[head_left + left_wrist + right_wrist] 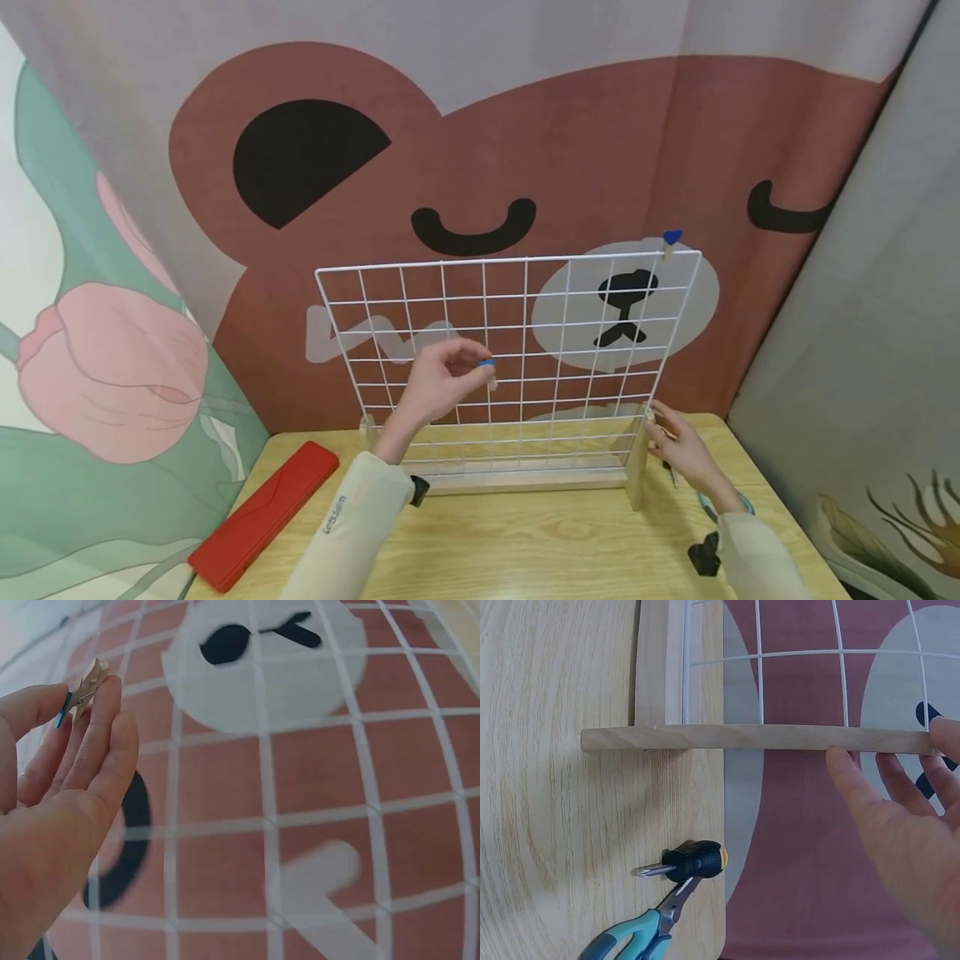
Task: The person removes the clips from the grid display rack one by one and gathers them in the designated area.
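My left hand (438,379) pinches a small wooden clothespin (88,686) with a blue piece on it, between thumb and fingers. It is in front of the middle of a white wire grid panel (527,312). The panel stands upright in a wooden base (517,482) with side posts. At the right side, my right hand (686,450) holds the upper end of the wooden side post (757,738), thumb at its tip and index finger against its outer face. Another clothespin with a dark blue heart (672,238) sits on the panel's top wire, near the right corner.
A long red case (266,512) lies on the table's left side. Right of the stand lie a stubby screwdriver (697,860) and pliers with teal handles (634,934). A curtain with a printed bear (570,158) hangs right behind the panel.
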`<state>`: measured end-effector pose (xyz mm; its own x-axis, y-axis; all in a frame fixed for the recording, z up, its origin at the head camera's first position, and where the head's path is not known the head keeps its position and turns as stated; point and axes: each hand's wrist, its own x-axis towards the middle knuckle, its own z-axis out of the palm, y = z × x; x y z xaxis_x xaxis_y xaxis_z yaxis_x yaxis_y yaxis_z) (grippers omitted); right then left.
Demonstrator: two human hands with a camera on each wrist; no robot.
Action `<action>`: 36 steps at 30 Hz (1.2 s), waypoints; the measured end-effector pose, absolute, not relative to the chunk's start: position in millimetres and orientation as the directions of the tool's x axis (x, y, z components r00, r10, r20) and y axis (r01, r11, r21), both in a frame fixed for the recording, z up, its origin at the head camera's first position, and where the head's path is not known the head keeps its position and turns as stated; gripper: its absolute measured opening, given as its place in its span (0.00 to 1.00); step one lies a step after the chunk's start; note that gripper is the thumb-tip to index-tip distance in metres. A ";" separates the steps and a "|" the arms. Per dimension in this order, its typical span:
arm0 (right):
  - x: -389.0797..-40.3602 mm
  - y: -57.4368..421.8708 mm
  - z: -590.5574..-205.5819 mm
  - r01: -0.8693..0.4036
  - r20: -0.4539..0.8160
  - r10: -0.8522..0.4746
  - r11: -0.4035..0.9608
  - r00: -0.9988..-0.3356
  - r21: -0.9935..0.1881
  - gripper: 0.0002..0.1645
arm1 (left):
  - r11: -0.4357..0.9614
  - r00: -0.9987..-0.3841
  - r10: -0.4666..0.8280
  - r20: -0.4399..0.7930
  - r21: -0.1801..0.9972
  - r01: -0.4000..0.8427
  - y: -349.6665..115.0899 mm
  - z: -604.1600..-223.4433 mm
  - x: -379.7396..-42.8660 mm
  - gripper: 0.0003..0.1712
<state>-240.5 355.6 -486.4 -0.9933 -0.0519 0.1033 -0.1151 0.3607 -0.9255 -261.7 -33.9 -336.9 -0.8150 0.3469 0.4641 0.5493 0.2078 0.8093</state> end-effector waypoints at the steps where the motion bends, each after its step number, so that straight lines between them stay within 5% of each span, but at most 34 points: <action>1: -240.4 354.7 -486.3 -0.113 0.101 -0.051 0.356 -0.994 -0.928 0.37 | 0.210 -0.830 0.324 0.453 0.821 0.531 -40.2 -342.5 -262.1 0.08; 10: -239.9 354.1 -487.2 -0.088 0.082 -0.032 0.362 -0.996 -0.928 0.37 | 0.228 -0.914 0.212 0.346 0.892 0.390 -82.5 -378.7 -257.0 0.07; 20: -243.0 353.8 -489.7 -0.090 0.078 -0.048 0.354 -0.996 -0.931 0.37 | 0.217 -0.919 0.198 0.341 0.899 0.381 -123.5 -414.8 -252.5 0.08; 36: -247.5 349.2 -489.4 -0.119 0.104 -0.062 0.352 -0.993 -0.928 0.37 | 0.423 -0.987 0.082 0.135 0.893 0.157 -200.2 -482.8 -221.0 0.08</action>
<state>-247.5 349.2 -489.4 -0.9926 -0.0621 0.1041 -0.1194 0.3516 -0.9285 -221.0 -200.2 -482.8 -0.9875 0.0817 0.1349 0.1569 0.4227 0.8926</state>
